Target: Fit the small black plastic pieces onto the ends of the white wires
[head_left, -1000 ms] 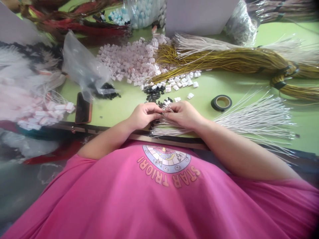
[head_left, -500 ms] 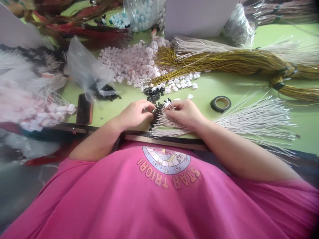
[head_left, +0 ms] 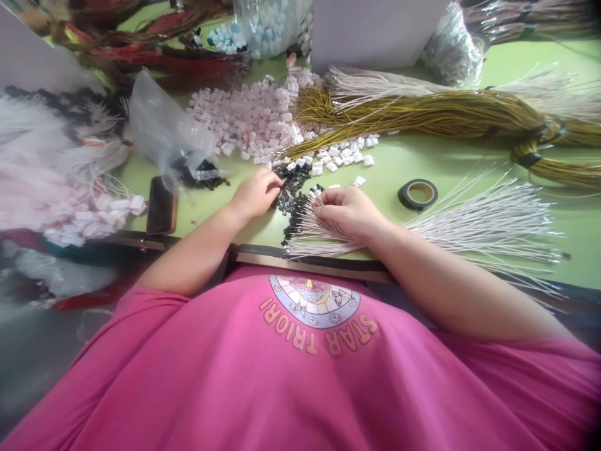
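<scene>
My right hand (head_left: 351, 214) is closed on white wires (head_left: 323, 228), which fan out under the palm and forearm. Small black connectors (head_left: 292, 227) sit along the wires' left ends. On the left, my left hand (head_left: 256, 193) reaches the edge of a loose heap of small black connectors (head_left: 297, 178). Its fingers are bent and close together at the tips; what is between them, if anything, is too small to make out. The wires' other ends, with shiny tips, spread out to the right of my right forearm.
White connectors (head_left: 244, 116) lie piled behind my hands, beside a clear plastic bag (head_left: 164, 122). Yellow wire bundles (head_left: 432, 116) stretch across the back right. A tape roll (head_left: 417, 194) lies right of my right hand, a phone (head_left: 162, 205) left of my left arm.
My left hand has moved away from the wire ends, up and left to the heap of black connectors, and its fingers have drawn closer together. My right hand stays on the white wires.
</scene>
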Tool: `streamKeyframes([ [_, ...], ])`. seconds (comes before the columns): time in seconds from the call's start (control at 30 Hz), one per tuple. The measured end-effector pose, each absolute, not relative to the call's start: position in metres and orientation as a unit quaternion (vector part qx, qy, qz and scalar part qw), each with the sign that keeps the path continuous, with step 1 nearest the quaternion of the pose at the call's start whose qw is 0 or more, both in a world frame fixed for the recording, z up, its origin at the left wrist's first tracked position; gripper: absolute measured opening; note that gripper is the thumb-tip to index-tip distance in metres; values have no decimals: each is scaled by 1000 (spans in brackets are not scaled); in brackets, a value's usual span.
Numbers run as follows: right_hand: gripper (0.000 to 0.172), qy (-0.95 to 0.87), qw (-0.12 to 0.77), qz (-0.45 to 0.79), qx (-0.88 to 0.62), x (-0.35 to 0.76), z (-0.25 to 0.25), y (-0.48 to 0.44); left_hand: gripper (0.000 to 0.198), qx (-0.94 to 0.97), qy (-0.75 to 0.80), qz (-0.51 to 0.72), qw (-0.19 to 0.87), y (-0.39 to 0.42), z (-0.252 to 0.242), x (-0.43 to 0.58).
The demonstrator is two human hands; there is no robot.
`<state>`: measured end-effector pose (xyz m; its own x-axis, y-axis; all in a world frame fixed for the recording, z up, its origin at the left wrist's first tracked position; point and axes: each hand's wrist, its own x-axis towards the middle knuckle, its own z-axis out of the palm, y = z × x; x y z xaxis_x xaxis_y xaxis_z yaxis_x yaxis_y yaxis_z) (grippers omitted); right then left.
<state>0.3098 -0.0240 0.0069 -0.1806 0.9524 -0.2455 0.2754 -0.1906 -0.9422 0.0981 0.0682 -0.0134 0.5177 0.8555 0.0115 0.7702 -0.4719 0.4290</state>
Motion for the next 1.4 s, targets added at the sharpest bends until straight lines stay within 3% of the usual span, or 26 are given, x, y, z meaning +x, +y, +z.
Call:
streamKeyframes([
  [0.27, 10, -558, 328, 541, -537, 311, 5, -24, 27, 846, 467, 116, 231, 67, -12, 95],
  [0.5, 12, -575, 309, 531, -540, 311, 7, -24, 16, 834, 463, 154, 258, 68, -14, 96],
  [0.57, 12, -573, 310, 530, -543, 310, 7, -25, 14, 796, 474, 186, 327, 61, -5, 97],
  [0.7, 14, -564, 305, 535, -550, 310, 8, -25, 14, 660, 435, 199, 580, 36, 18, 101],
  [0.8, 14, -554, 309, 541, -552, 310, 7, -25, 18, 595, 411, 204, 660, 22, 21, 107],
  [1.07, 11, -535, 323, 567, -536, 311, 6, -25, 20, 557, 420, 241, 674, 22, -1, 120],
  [1.4, 15, -574, 298, 511, -566, 310, 9, -25, 21, 561, 426, 271, 655, 16, -8, 119],
])
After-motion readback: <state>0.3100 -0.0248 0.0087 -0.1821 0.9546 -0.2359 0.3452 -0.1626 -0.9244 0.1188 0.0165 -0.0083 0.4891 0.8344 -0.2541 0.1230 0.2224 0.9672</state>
